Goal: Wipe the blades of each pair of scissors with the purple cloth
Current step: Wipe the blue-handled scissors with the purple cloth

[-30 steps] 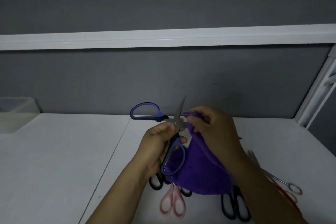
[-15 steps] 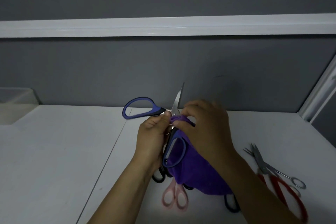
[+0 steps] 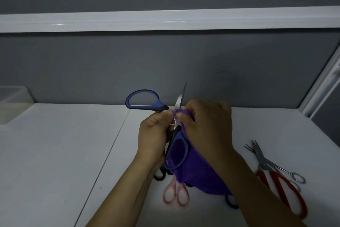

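My left hand (image 3: 153, 134) grips the blue-handled scissors (image 3: 141, 100) near the pivot, above the white table. The scissors are spread wide, one blade pointing up, one handle loop out to the left and the other hanging down. My right hand (image 3: 206, 125) pinches the purple cloth (image 3: 198, 175) against the base of the blades beside the pivot. The rest of the cloth hangs below my right hand and hides part of the scissors lying beneath.
On the table (image 3: 55, 153) lie pink-handled scissors (image 3: 175, 196), black handles (image 3: 160, 176) partly under the cloth, red-handled scissors (image 3: 287, 186) and small steel scissors (image 3: 266, 162) at the right. A translucent bin (image 3: 12, 101) stands at far left. A grey partition rises behind.
The scissors were raised a little and the upright blade turned more vertical. My right hand slid the cloth down towards the pivot. The camera tilted, bringing the right-hand scissors into view.
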